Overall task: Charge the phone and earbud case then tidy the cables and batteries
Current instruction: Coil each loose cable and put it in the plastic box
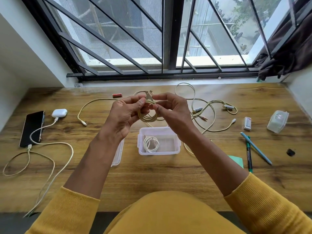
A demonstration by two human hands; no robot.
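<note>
Head view: the left hand (125,114) and the right hand (170,112) both pinched a coiled yellow cable (147,115), held above the wooden table (152,174) and over an open clear box (175,146) containing a coiled white cable (150,144). At far left lay the phone (33,128) and the earbud case (59,113), each with a cable plugged in. A red battery (117,95) lay beyond the hands; loose yellow cables (211,114) sprawled at right.

Home room, wooden desk (152,174) under barred window (152,39), dark curtain (287,53)
</note>
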